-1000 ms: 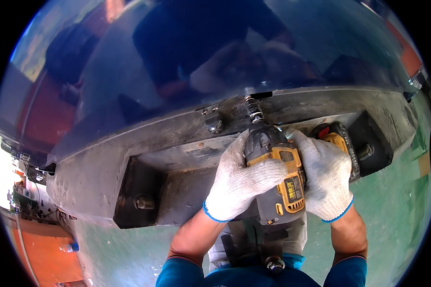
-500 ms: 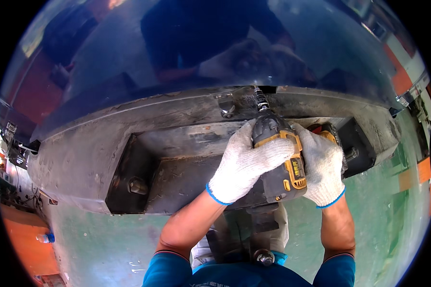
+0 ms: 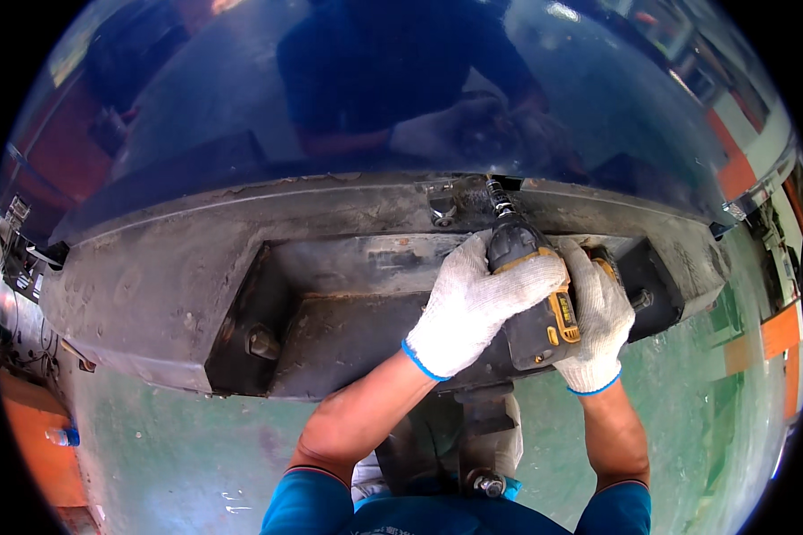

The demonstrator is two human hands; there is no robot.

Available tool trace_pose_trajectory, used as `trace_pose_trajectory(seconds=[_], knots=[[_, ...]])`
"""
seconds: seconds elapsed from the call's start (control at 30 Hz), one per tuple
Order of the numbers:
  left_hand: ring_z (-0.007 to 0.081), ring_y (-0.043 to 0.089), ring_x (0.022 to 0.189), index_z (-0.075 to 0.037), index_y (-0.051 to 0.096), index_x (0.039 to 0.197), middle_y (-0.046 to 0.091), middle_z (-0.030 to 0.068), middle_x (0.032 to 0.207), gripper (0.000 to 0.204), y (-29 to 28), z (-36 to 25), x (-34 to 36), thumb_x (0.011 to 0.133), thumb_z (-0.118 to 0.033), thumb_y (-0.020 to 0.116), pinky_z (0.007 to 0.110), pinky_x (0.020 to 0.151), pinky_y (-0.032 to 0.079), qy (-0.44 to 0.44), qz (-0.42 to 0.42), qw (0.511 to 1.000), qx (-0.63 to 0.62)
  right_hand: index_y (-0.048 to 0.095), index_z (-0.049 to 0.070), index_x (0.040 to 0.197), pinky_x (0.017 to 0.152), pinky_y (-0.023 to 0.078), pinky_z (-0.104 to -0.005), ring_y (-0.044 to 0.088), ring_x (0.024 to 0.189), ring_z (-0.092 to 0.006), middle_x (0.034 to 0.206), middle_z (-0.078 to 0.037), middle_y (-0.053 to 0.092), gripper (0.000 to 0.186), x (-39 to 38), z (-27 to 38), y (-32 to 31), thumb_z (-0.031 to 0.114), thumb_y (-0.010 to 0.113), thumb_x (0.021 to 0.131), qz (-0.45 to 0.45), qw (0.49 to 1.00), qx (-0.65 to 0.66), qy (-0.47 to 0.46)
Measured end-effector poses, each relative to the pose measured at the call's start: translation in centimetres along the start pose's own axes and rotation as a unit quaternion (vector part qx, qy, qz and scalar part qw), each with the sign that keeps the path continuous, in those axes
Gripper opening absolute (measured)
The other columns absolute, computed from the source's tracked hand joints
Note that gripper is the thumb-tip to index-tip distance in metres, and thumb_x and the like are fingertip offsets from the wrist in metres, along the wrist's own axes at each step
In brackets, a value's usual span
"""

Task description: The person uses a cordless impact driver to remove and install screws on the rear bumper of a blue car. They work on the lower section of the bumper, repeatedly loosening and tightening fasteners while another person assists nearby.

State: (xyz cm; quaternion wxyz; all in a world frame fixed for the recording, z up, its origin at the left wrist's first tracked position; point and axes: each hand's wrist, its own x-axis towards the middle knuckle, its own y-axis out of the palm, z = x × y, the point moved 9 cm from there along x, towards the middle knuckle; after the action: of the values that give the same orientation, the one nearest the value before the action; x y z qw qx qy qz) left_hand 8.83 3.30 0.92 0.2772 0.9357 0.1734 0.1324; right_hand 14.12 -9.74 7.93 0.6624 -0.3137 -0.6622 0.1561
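I hold a black-and-yellow cordless impact wrench [image 3: 537,337] in both gloved hands. My left hand [image 3: 473,308] is closed over the side of its front housing, the thumb lying across the top. From the other side, my right hand [image 3: 600,323] wraps around the tool; its grip area is mostly hidden. A shiny socket [image 3: 500,200] on the wrench's nose reaches up to a dark gap at the upper edge of a scuffed grey metal body [image 3: 161,276]. Whatever sits inside the socket cannot be seen. Left of the socket is a small metal fitting [image 3: 442,209].
Glossy blue bodywork [image 3: 393,89] curves above the grey part and mirrors me. Beneath my hands is a boxed recess [image 3: 348,334], with a large bolt [image 3: 261,343] on its left wall and another bolt [image 3: 641,300] on its right. Green floor [image 3: 178,446] lies below.
The view has shifted slightly, so the grey body and the wrench sit a little lower and farther right. My right hand looks slightly turned inward; both hands keep hold of the impact wrench.
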Motion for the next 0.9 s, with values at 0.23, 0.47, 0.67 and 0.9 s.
trace_pose_trajectory(seconds=[0.23,0.47,0.67,0.9], knots=[[0.0135,0.072,0.105,-0.001,0.073,0.125,0.077,0.0064,0.114,0.036,0.4,0.1,-0.1,0.102,-0.025,0.086,0.033,0.096,0.06,0.021,-0.003,0.998,-0.054,0.074,0.001,0.137,0.069,0.06,-0.0427,0.074,0.073,-0.0311,0.088,-0.012,0.074,0.067,-0.3,0.2,-0.1,0.037,0.088,0.082,-0.032,0.999,-0.007,-0.007],[0.0139,0.072,0.105,0.002,0.073,0.129,0.078,0.0076,0.114,0.058,-1.1,-1.6,0.1,0.105,-0.05,0.081,0.033,0.094,0.061,0.016,0.0,0.992,0.122,0.074,0.003,0.134,0.073,0.062,-0.0434,0.076,0.077,-0.0343,0.092,-0.014,0.077,0.064,-0.4,0.1,0.7,0.037,0.09,0.082,-0.043,0.999,-0.012,0.009],[0.0158,0.072,0.106,0.008,0.071,0.136,0.077,0.0113,0.116,0.079,-1.3,-2.0,0.4,0.105,-0.065,0.073,0.032,0.093,0.06,0.004,-0.045,0.987,0.156,0.074,0.0,0.131,0.071,0.062,-0.0425,0.078,0.075,-0.0292,0.091,-0.012,0.079,0.066,-0.4,0.6,-0.6,0.037,0.093,0.08,-0.102,0.995,0.0,-0.007],[0.0156,0.073,0.101,0.003,0.073,0.13,0.077,0.0106,0.115,0.065,0.5,-2.2,-0.9,0.103,-0.055,0.081,0.033,0.089,0.062,-0.001,-0.039,0.987,0.153,0.076,0.004,0.124,0.064,0.057,-0.041,0.073,0.066,-0.0257,0.084,-0.008,0.074,0.058,-1.0,0.4,-0.6,0.037,0.09,0.079,-0.149,0.988,-0.014,-0.026]])
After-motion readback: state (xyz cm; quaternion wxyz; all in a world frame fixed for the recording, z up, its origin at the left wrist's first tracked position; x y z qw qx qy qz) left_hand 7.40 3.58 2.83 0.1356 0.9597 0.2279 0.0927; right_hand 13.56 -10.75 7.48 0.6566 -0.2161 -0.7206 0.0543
